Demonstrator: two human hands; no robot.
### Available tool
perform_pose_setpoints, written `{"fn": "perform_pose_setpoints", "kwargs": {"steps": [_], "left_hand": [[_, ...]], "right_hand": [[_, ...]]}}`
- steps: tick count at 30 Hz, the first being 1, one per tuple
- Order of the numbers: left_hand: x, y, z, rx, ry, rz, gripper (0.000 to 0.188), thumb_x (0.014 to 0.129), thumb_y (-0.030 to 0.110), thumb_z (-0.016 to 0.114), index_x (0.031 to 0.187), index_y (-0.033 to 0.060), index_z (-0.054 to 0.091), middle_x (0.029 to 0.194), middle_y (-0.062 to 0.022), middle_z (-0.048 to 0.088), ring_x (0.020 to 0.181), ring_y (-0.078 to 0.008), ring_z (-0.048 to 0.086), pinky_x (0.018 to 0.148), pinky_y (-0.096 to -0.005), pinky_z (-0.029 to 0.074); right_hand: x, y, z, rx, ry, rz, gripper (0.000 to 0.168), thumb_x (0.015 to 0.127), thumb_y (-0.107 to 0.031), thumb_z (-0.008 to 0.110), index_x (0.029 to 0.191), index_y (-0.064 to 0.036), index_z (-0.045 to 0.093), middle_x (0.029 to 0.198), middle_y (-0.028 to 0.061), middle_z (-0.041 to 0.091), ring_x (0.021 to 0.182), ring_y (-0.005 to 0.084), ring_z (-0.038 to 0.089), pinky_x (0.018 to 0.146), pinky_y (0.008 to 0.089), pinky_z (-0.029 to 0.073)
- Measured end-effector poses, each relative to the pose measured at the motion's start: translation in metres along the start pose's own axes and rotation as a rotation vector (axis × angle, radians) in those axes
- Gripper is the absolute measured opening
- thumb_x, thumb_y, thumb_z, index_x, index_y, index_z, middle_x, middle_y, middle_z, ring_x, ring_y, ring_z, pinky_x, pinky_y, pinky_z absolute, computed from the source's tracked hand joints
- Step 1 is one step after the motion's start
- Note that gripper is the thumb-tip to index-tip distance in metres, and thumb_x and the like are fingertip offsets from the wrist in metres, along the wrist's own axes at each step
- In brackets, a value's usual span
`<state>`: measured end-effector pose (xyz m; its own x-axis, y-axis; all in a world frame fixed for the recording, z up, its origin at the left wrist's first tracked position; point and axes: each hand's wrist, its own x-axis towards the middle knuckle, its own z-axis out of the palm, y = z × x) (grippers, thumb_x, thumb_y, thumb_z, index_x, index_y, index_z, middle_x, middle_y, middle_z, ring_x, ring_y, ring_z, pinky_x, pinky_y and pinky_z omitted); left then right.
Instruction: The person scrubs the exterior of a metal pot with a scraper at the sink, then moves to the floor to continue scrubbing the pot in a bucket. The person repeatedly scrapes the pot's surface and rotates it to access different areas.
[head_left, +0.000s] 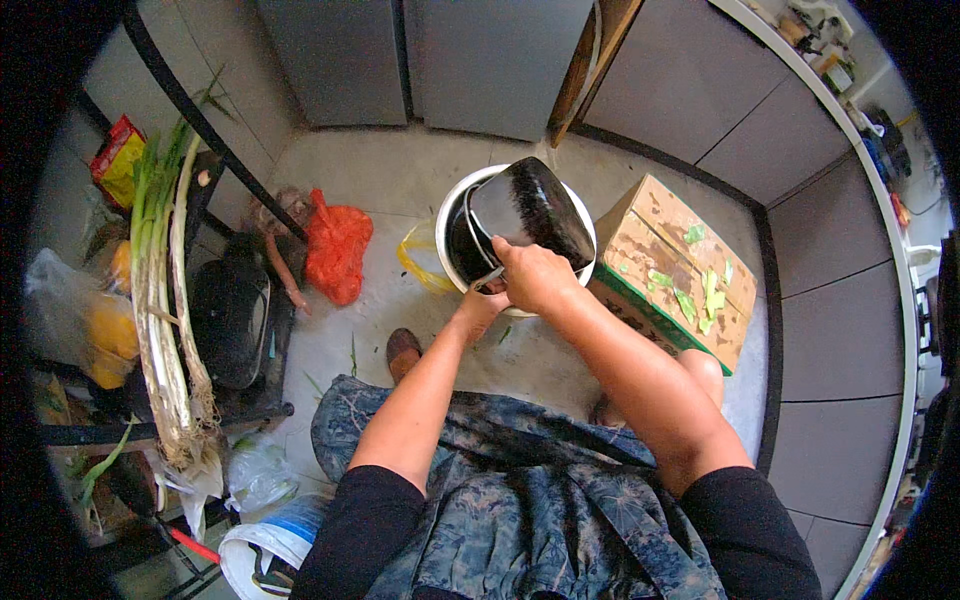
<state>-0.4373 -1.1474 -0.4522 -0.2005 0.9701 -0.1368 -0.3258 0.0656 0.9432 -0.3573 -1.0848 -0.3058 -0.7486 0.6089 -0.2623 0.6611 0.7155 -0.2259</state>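
A dark, glossy pot-like vessel (532, 214) is tilted over a round white-rimmed basin (452, 196) on the floor in front of me. My right hand (534, 276) grips the vessel's near side, its thumb or a finger lying over the pale rim. Just left of it, my left hand (484, 304) holds the lower edge of the same rim. The basin's inside looks dark, and the vessel hides most of it. To the right stands a cardboard box (660, 240) with wet patches and green leaf scraps (709, 296) on top.
A tied red plastic bag (337, 247) and a yellow strip-like item (420, 259) lie left of the basin. Long leeks or large green onions (161, 300) rest on a black-framed rack (187, 112). A white bucket (251, 551) stands at the lower left. Grey cabinet fronts (832, 315) line the right.
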Motion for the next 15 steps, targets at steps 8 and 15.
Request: {"fn": "perform_pose_setpoints", "kwargs": {"steps": [8, 15], "left_hand": [[0.012, -0.028, -0.009, -0.233, -0.003, -0.166, 0.027, 0.078, 0.003, 0.065, 0.104, 0.0024, 0.059, 0.099, -0.0095, 0.062, 0.091, -0.02, 0.06, 0.082, -0.031, 0.05], [0.005, -0.012, -0.011, -0.496, 0.043, -0.24, 0.037, 0.078, 0.001, 0.065, 0.112, 0.0068, 0.053, 0.104, -0.0062, 0.06, 0.096, -0.02, 0.058, 0.087, -0.0367, 0.048]], "right_hand": [[-0.058, 0.062, -0.01, 0.58, 0.462, 0.021, 0.05, 0.082, -0.021, 0.056, 0.128, -0.011, 0.041, 0.101, 0.0248, 0.06, 0.093, 0.041, 0.058, 0.079, 0.0432, 0.046], [-0.079, 0.109, 0.022, 0.745, 0.237, 0.248, 0.034, 0.082, -0.016, 0.053, 0.112, -0.002, 0.047, 0.089, 0.0221, 0.062, 0.087, 0.0348, 0.062, 0.076, 0.0401, 0.047]]}}
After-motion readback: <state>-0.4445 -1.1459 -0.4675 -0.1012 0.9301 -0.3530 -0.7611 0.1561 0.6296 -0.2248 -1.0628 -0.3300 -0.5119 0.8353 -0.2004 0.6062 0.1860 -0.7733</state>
